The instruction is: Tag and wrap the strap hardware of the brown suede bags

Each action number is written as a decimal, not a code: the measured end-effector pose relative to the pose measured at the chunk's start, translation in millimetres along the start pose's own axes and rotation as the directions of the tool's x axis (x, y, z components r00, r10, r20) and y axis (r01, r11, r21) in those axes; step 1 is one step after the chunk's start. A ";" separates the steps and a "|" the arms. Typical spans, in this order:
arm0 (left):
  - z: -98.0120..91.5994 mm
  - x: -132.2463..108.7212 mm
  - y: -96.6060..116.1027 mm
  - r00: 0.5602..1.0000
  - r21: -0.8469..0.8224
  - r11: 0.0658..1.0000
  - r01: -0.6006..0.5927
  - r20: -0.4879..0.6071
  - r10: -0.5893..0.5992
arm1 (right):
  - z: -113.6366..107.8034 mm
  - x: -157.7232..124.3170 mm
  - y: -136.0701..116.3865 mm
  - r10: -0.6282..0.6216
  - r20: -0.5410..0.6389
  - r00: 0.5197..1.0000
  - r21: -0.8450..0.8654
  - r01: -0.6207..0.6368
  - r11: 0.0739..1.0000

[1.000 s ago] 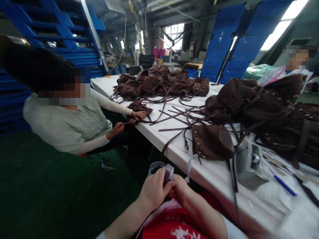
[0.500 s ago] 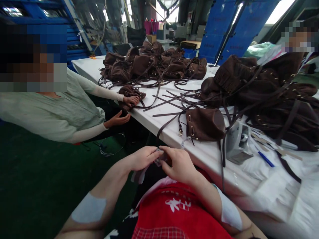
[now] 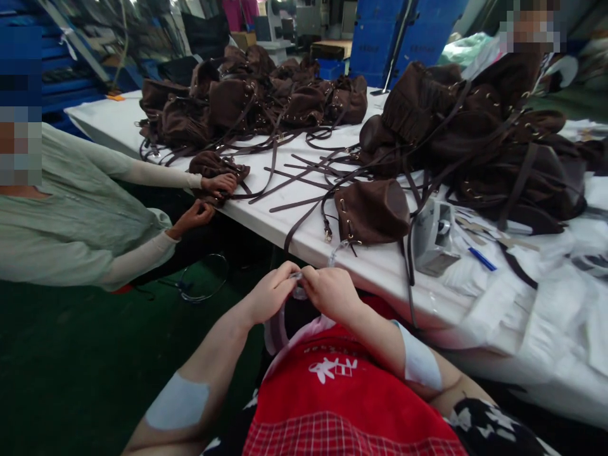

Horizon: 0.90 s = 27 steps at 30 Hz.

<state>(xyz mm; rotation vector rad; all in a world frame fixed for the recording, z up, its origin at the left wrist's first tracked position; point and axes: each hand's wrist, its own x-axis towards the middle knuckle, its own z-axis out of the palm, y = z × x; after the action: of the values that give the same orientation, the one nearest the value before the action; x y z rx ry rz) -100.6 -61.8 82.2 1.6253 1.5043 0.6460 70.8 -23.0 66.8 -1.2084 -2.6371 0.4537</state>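
Pinched between my left hand [image 3: 266,295] and my right hand [image 3: 334,292] is a translucent plastic strip [image 3: 275,332], held just off the table's front edge above my red apron. Part of it hangs in a loop below my left fingers, and the rest is hidden behind the hands. Both hands have closed fingertips that almost meet. The nearest item on the table is a dark brown drawstring bag [image 3: 375,212] with gold eyelets, lying on its side. A clear strip [image 3: 336,253] lies at its lower left corner.
Brown bags [image 3: 232,101] are heaped at the back of the white table [image 3: 256,218], with another pile [image 3: 475,133] at right. A grey tape dispenser [image 3: 434,239] and a blue pen [image 3: 482,258] lie at right. At left a co-worker's hands [image 3: 216,190] handle a bag.
The view has swung right and down. My fingertips have drawn closer together on the strip, whose hanging loop shows more. The co-worker's lower hand has closed in on their bag.
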 end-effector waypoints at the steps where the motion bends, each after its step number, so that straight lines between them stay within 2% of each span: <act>1: 4.5 -0.6 1.7 0.996 0.022 1.000 0.004 -0.087 -0.002 | 2.8 1.2 1.2 0.047 -0.043 0.998 0.045 -0.045 0.998; 3: 19.1 -1.6 6.2 0.959 0.096 0.995 0.022 -0.283 0.006 | 10.7 4.5 3.1 0.155 -0.147 0.977 0.197 -0.124 0.972; 5: 37.8 -1.2 9.9 0.904 0.153 0.987 0.048 -0.427 0.022 | 21.2 8.9 4.1 0.262 -0.229 0.938 0.421 -0.147 0.895; 7: 52.9 0.7 10.9 0.855 0.167 0.983 0.080 -0.519 0.018 | 30.6 12.9 4.8 0.337 -0.240 0.910 0.632 -0.117 0.766; 9: 56.1 2.7 9.4 0.846 0.176 0.979 0.101 -0.534 0.008 | 33.6 14.7 6.9 0.346 -0.189 0.919 0.738 -0.099 0.667; 10: 52.2 3.2 8.3 0.862 0.192 0.976 0.102 -0.506 0.010 | 31.4 14.1 8.8 0.321 -0.162 0.933 0.738 -0.101 0.667; 11: 44.9 3.3 7.2 0.896 0.213 0.973 0.089 -0.444 0.015 | 26.7 12.6 11.1 0.284 -0.144 0.948 0.702 -0.104 0.704; 13: 24.1 2.0 6.4 0.973 0.256 0.966 0.028 -0.228 0.032 | 11.3 6.9 15.6 0.181 -0.117 0.977 0.546 -0.089 0.833; 14: 12.7 0.9 7.1 0.996 0.274 0.962 -0.007 -0.088 0.032 | 2.3 3.3 17.2 0.109 -0.096 0.989 0.453 -0.054 0.890; 15: 2.2 -0.2 8.5 0.998 0.285 0.957 -0.044 0.052 0.030 | -6.3 -0.2 18.1 0.028 -0.064 0.998 0.371 -0.002 0.929; 17: -13.2 -1.9 13.2 0.964 0.284 0.952 -0.112 0.265 0.034 | -18.6 -5.8 18.0 -0.115 0.027 0.993 0.272 0.103 0.957; 18: -17.4 -2.2 16.0 0.947 0.279 0.950 -0.137 0.318 0.043 | -21.5 -7.3 17.6 -0.153 0.060 0.986 0.253 0.134 0.958; 19: -19.1 -2.1 18.8 0.944 0.287 0.946 -0.151 0.326 0.052 | -22.0 -7.9 17.3 -0.158 0.069 0.985 0.250 0.136 0.959; 20: -18.4 -1.7 21.3 0.956 0.318 0.936 -0.151 0.287 0.057 | -20.5 -7.5 17.5 -0.124 0.049 0.991 0.264 0.107 0.959; 21: -15.4 -1.2 23.2 0.978 0.367 0.920 -0.136 0.201 0.064 | -17.5 -6.3 18.4 -0.060 0.005 0.998 0.302 0.056 0.952; 22: -10.2 -0.7 24.4 0.994 0.424 0.900 -0.104 0.073 0.080 | -13.5 -4.3 19.8 0.020 -0.048 0.999 0.371 0.000 0.929; 23: -3.2 -0.2 24.9 0.992 0.473 0.879 -0.062 -0.071 0.108 | -9.0 -2.0 21.4 0.105 -0.097 0.990 0.468 -0.048 0.882; 25: 14.8 0.4 24.3 0.938 0.505 0.863 0.003 -0.301 0.173 | 0.0 2.6 24.2 0.246 -0.123 0.961 0.703 -0.091 0.706; 27: 33.7 1.2 22.8 0.895 0.462 0.887 0.012 -0.400 0.196 | 7.5 5.7 23.9 0.316 -0.055 0.947 0.895 -0.093 0.435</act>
<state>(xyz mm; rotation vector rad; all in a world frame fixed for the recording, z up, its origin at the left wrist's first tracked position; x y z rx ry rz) -60.2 -67.0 82.7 2.0097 2.0318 0.7954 81.6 -5.3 51.6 -1.0648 -1.5623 1.4322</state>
